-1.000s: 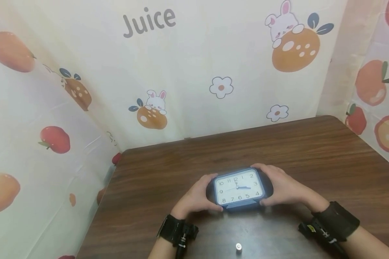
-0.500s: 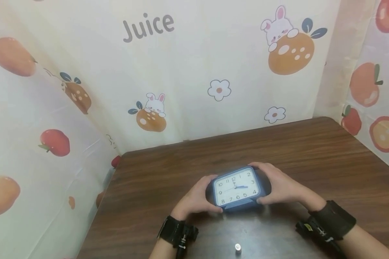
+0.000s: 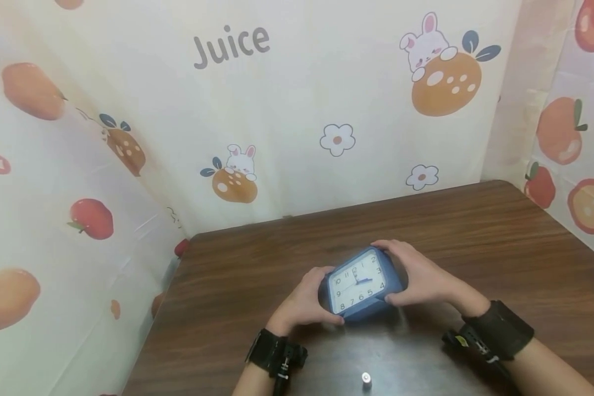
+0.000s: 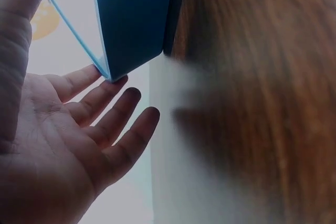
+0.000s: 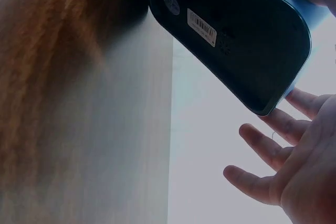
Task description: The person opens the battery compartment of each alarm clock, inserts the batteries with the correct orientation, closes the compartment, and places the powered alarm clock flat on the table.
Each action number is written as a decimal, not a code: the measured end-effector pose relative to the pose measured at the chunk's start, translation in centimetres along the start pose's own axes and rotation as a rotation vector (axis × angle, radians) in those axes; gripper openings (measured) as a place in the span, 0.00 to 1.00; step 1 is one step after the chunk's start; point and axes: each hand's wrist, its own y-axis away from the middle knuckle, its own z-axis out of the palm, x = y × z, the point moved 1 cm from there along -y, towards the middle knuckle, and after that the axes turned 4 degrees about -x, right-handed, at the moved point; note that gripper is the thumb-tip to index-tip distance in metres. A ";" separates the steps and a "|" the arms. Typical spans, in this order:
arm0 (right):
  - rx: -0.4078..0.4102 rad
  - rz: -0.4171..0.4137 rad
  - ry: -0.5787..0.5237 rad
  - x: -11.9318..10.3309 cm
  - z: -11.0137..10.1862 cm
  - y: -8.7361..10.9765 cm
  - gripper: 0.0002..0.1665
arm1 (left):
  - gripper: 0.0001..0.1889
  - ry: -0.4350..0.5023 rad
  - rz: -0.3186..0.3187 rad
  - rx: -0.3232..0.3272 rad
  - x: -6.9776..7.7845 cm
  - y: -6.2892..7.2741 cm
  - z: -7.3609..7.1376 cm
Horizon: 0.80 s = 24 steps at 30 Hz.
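A blue alarm clock (image 3: 358, 283) with a white dial is held between both hands over the brown table, its right side swung toward the viewer's right and back. My left hand (image 3: 307, 300) grips its left end, thumb at the lower corner and fingertips at the upper one. At the other end, my right hand (image 3: 423, 275) holds the clock with the thumb low in front and fingers over the top. The left wrist view shows the blue casing side (image 4: 134, 19) against two fingertips. Seen from the right wrist, the dark back (image 5: 247, 56) bears a barcode label (image 5: 201, 27).
A small battery (image 3: 367, 379) stands upright on the table (image 3: 257, 258), nearer the viewer than the clock. Fruit-and-rabbit printed curtains (image 3: 287, 99) enclose the table at the back and both sides. Black straps with cameras wrap both wrists.
The clock has turned, its right end swinging back and its face now angled to the left. The right hand has moved slightly left and away with it; the left hand has stayed nearly in place.
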 end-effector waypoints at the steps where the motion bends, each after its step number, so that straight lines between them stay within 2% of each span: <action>1: -0.001 -0.001 -0.001 -0.1 0.0 -0.1 0.60 | 0.53 0.004 -0.002 0.003 0.0 0.0 0.0; 14: -0.011 0.006 0.000 -0.6 -0.5 -0.9 0.58 | 0.52 -0.030 -0.020 0.040 0.2 0.1 0.2; 24: -0.007 -0.054 -0.002 -1.8 -0.8 -2.1 0.56 | 0.54 -0.009 -0.007 0.043 0.3 0.0 0.2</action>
